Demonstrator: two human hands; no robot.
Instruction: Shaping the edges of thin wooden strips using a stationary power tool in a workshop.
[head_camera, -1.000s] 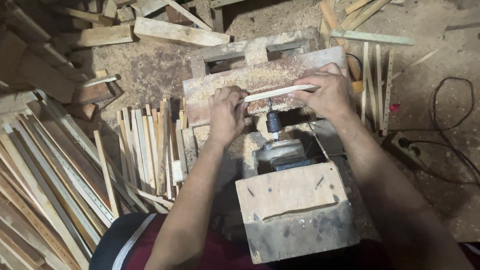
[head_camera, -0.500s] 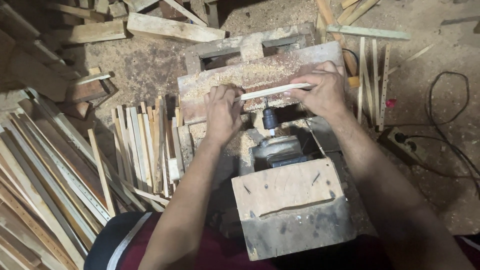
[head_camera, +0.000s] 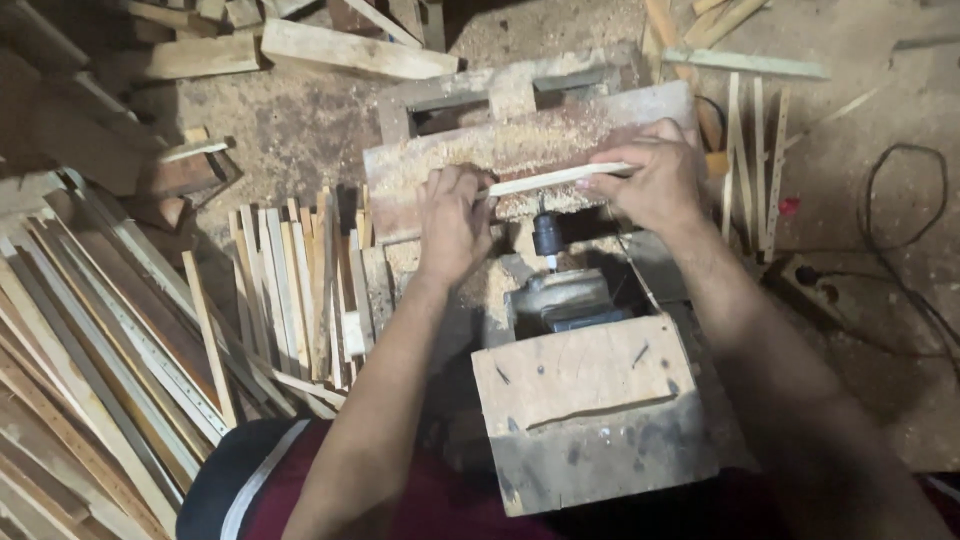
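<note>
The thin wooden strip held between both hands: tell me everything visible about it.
The wooden strip is a pale, slender, flat slat of bare wood. It lies nearly horizontal, its right end slightly higher, over the sawdust-covered board. The left hand pinches its left end and the right hand covers its right end. Its middle sits just above the dark spindle; contact cannot be told.

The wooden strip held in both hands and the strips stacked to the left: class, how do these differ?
The held strip lies crosswise, a single piece, gripped by the left hand and right hand above the black spindle. The stacked strips lie lengthwise, many side by side, untouched on the ground. Both are thin, pale, narrow wood.
</note>
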